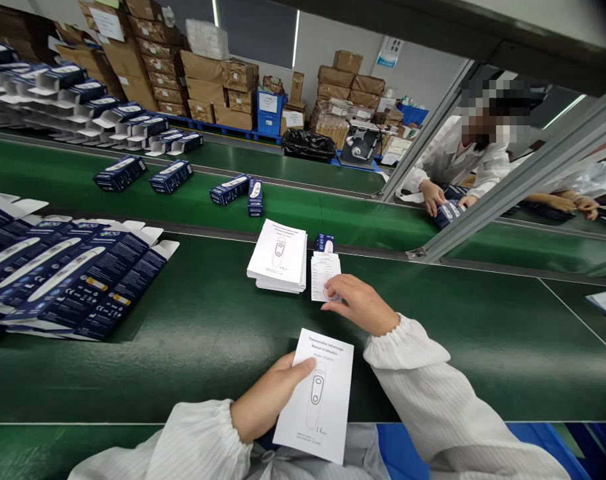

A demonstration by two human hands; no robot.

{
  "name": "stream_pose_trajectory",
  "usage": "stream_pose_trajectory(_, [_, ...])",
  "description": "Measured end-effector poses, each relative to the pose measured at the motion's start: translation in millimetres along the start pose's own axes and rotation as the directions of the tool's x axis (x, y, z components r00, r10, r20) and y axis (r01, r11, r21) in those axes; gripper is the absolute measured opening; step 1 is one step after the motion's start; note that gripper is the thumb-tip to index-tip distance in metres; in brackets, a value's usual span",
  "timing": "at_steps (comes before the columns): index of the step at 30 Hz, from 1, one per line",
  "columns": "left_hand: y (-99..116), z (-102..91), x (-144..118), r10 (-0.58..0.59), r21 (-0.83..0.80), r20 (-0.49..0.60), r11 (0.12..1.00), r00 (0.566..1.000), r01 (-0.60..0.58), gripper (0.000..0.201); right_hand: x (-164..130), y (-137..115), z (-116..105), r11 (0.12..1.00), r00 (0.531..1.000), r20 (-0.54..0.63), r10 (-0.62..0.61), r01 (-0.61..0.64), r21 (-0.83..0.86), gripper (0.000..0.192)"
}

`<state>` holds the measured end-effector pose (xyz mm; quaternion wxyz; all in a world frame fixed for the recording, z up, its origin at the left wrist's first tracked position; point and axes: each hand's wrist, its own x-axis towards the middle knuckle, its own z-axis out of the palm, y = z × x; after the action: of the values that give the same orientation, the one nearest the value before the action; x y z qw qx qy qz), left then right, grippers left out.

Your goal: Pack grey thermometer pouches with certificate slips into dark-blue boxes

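My left hand (277,390) grips a white instruction manual (315,407), thumb on its front and the other fingers hidden behind it. The cover shows a drawing of an infrared thermometer under French text. Above the bench, my right hand (360,300) reaches to a small pile of printed slips (323,272), its fingertips at the lower right of the top slip. Thumb and forefinger are apart there. Left of the slips is a stack of manuals (279,253) with the same cover. Just behind the slips, a blue thermometer box (325,241) is partly covered.
Flattened blue cartons (67,280) overlap on the left of the green bench (207,353). Several closed boxes (170,176) lie on the green conveyor (303,207). More open-ended cartons (87,100) are piled at the far left. A slanted metal post (513,160) stands right, with a co-worker (447,160) beyond it handling a box.
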<state>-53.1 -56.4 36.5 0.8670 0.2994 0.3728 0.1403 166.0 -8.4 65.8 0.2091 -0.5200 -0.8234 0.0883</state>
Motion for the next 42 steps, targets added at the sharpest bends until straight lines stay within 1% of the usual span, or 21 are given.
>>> stream_pose_trajectory(3, [0,0.6,-1,-0.008,0.0,-0.007,1.0,1.0,0.008,0.042,-3,0,-4,1.0,0.999,0.046,0.007,-0.008,0.012,0.021])
stream_pose_trajectory(5, [0,1.0,0,-0.012,-0.002,0.003,1.0,1.0,0.012,0.041,-1,1,-7,1.0,0.998,0.06,0.026,-0.026,0.0,0.024])
stream_pose_trajectory(10, [-1,-1.0,2,-0.011,-0.001,-0.006,1.0,1.0,0.011,0.041,5,-2,-8,0.999,0.988,0.149,0.029,-0.026,-0.02,0.019])
stream_pose_trajectory(12, [-2,-2.7,3,-0.009,-0.001,-0.006,1.0,1.0,0.009,0.041,5,-5,-5,0.998,0.99,0.137,0.043,-0.037,-0.042,0.022])
stream_pose_trajectory(15, [-3,-4.4,5,-0.008,0.004,0.001,1.0,1.0,0.008,0.041,2,-10,1,0.996,0.995,0.088,0.053,-0.046,-0.079,0.027])
stream_pose_trajectory(19, [-3,-4.9,7,-0.015,0.005,0.013,1.0,1.0,0.015,0.041,-1,-10,4,0.995,0.996,0.063,0.071,-0.066,-0.079,0.023])
stream_pose_trajectory(21, [-3,-5.2,7,-0.019,0.002,0.016,1.0,1.0,0.019,0.041,1,-8,2,0.996,0.993,0.082,0.085,-0.082,-0.046,0.021])
stream_pose_trajectory(26, [-4,-6.5,7,-0.009,-0.007,0.016,1.0,1.0,0.009,0.041,7,-2,-7,0.991,0.979,0.174,0.107,-0.119,0.065,0.017])
stream_pose_trajectory(30, [-5,-7.2,7,-0.008,-0.017,0.018,1.0,1.0,0.008,0.042,8,1,-9,0.986,0.974,0.192,0.117,-0.137,0.092,0.014])
stream_pose_trajectory(32, [-5,-7.4,7,-0.009,-0.019,0.026,1.0,1.0,0.009,0.042,7,1,-7,0.987,0.974,0.193,0.116,-0.135,0.091,0.009])
stream_pose_trajectory(34, [-5,-7.5,7,-0.01,-0.017,0.029,1.0,1.0,0.011,0.042,6,1,-5,0.99,0.98,0.168,0.109,-0.123,0.074,0.003])
stream_pose_trajectory(37, [-4,-7.8,7,-0.009,-0.013,0.021,1.0,1.0,0.009,0.041,6,0,-1,0.992,0.99,0.067,0.124,-0.125,0.014,0.013])
stream_pose_trajectory(40, [-4,-8.3,8,-0.004,-0.011,0.03,1.0,1.0,0.005,0.042,6,-2,0,0.985,0.986,-0.069,0.155,-0.159,-0.066,0.016])
stream_pose_trajectory(42, [-4,-8.8,8,-0.009,-0.012,0.036,1.0,0.999,0.009,0.043,4,-4,0,0.985,0.984,-0.131,0.125,-0.139,-0.101,0.017])
